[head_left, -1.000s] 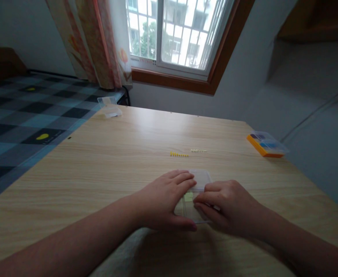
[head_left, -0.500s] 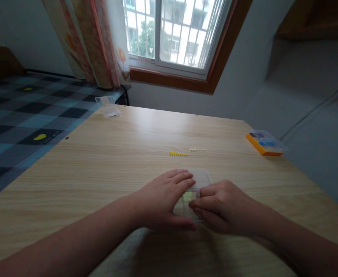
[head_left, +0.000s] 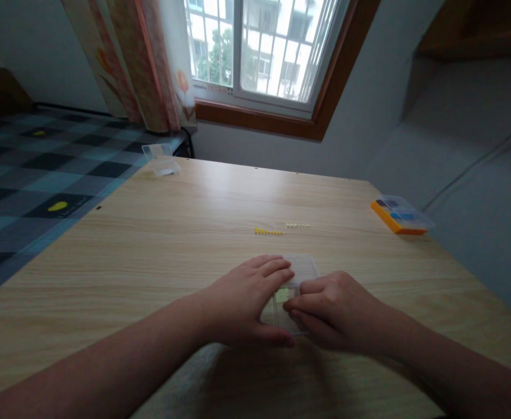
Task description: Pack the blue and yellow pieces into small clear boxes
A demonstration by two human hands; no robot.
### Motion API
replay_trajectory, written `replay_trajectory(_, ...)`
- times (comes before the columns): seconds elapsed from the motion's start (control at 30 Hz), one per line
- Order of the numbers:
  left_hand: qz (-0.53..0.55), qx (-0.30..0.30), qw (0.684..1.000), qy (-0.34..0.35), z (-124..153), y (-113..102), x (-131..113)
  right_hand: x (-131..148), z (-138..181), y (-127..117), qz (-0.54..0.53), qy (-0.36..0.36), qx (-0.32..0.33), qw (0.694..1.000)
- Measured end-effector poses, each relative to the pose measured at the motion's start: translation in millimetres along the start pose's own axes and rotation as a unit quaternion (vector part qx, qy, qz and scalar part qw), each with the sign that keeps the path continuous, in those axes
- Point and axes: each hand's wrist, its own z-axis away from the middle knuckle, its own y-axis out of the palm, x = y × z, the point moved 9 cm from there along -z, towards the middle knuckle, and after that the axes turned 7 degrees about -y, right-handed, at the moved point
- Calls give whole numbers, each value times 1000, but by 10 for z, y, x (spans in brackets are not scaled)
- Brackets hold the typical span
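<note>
A small clear plastic box (head_left: 302, 267) with compartments lies on the table in front of me, its lid folded back on the far side. My left hand (head_left: 249, 299) spans the box's left part, fingers at the far side and thumb along the near edge, gripping it. Inside one compartment lie pale yellow-green pieces (head_left: 283, 295). My right hand (head_left: 336, 311) reaches into that compartment from the right, its fingers curled and pressed together. Whatever is between those fingertips is hidden or too small to name.
Beyond the box are a row of tiny yellow pieces (head_left: 268, 231) and a row of tiny whitish pieces (head_left: 298, 225). An orange case with a clear lid (head_left: 401, 215) sits at the table's right edge. Another clear box (head_left: 163, 167) stands open at the far left corner, near the bed (head_left: 63, 174).
Both hands keep nearly the same place at the box. The right fingers have shifted very slightly within the compartment, and the whole view has moved a little.
</note>
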Motion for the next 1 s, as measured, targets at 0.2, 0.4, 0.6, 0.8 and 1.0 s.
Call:
replay_trajectory(0.2,11,-12,1000,-3,-9,-25,4,16,-12,-6,5,6,-1,1000)
replay_trajectory(0.4,10,-2,1000,-6,-9,-27,-3,-8,13,5,6,5,8,1000)
replay_trajectory(0.6,6,2,1000,-6,-6,-14,1,11,23,5,-2,-15,9,1000)
replay_trajectory(0.8,5,-1,1000,-3,-17,-19,-4,15,-24,-13,-12,-6,8,1000)
replay_trajectory(1.0,7,-8,1000,0,-14,-17,2,-24,-26,13,-14,21,14,1000)
